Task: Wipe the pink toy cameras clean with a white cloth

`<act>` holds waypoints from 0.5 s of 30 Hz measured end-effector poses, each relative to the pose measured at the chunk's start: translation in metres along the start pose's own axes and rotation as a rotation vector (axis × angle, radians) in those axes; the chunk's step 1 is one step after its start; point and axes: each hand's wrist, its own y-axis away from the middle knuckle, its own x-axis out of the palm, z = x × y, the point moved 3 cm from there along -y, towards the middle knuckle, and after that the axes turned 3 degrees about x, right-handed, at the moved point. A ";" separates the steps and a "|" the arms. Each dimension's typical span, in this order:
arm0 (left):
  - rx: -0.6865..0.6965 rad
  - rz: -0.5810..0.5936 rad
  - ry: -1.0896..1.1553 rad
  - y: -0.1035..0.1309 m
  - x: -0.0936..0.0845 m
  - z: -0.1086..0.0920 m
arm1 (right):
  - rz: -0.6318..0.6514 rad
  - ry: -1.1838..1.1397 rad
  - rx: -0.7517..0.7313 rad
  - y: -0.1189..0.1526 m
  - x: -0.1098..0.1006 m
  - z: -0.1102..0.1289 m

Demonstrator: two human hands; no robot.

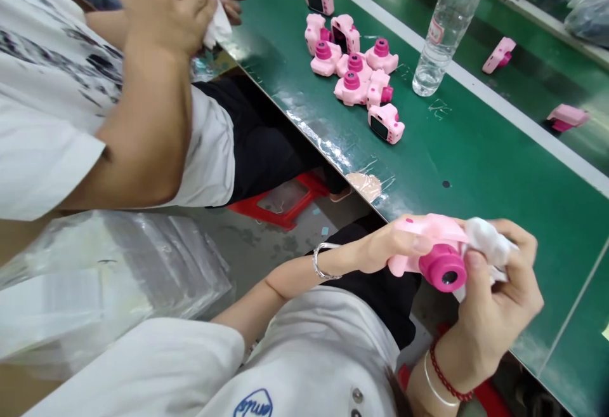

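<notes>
A pink toy camera (pixel 442 230) with a darker pink lens is held over the near edge of the green table. My left hand (pixel 385 245) grips its left end, the thumb lying along the front beside the lens. Bunched in my right hand (pixel 504 284) is a white cloth (pixel 490 242), pressed against the camera's right side. The right thumb and fingers pinch the cloth next to the lens. The camera's back is hidden from view.
Several pink toy cameras (pixel 352 80) stand in a cluster on the green table (pixel 480 157), near a clear water bottle (pixel 445 36). At left a co-worker's hands (pixel 171 7) hold a pink item and white cloth. A plastic-wrapped stack (pixel 124 271) and red stool (pixel 285 207) are below.
</notes>
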 end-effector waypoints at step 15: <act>-0.037 -0.057 -0.047 -0.002 -0.005 0.012 | -0.218 -0.081 0.230 0.003 0.009 -0.009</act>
